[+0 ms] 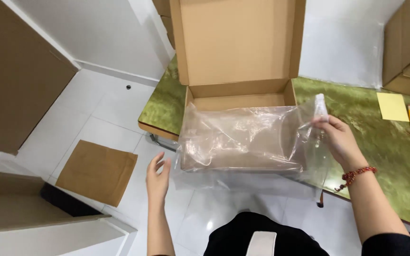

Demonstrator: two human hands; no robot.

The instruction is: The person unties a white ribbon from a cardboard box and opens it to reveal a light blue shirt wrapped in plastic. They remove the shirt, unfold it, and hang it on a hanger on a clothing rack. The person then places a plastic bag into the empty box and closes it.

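From the head view, the left hand [158,176] hovers open-fingered just beside the clear plastic bag [243,137], which drapes over the open cardboard box [239,90] on the green table [385,142]. The right hand [338,137] pinches the bag's upper corner.

White tiled floor [96,114], green marbled table [385,137], seemingly white wall [91,28].
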